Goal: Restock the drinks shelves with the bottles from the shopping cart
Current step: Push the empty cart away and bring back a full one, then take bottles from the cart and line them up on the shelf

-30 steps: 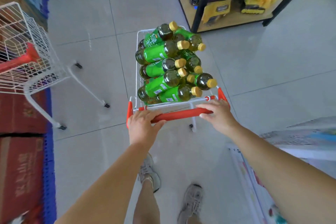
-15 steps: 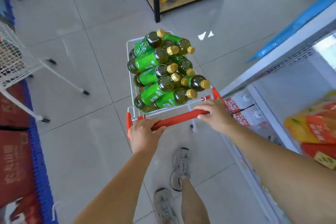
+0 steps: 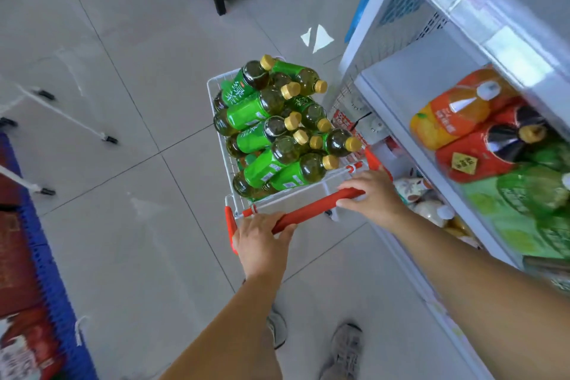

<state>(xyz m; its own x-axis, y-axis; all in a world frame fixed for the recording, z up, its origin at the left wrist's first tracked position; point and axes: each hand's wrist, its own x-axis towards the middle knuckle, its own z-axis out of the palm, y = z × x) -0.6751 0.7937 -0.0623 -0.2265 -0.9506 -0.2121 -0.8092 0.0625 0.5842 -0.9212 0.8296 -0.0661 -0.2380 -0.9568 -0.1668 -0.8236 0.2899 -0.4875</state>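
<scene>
Beside shelves (image 3: 410, 145): both hands (image 3: 262, 244) (image 3: 373, 194) clasp cart handle (image 3: 311, 213); bottle labels (image 3: 246, 114) unreadable.

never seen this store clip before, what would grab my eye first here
The pile of green-labelled plastic tea bottles with gold caps grabs the eye first, heaped above the rim of the small white wire shopping cart at centre. Both hands grip its red handle bar, the left hand near one end and the right hand near the other. To the right, white shelves hold large orange, red and green drink bottles.
</scene>
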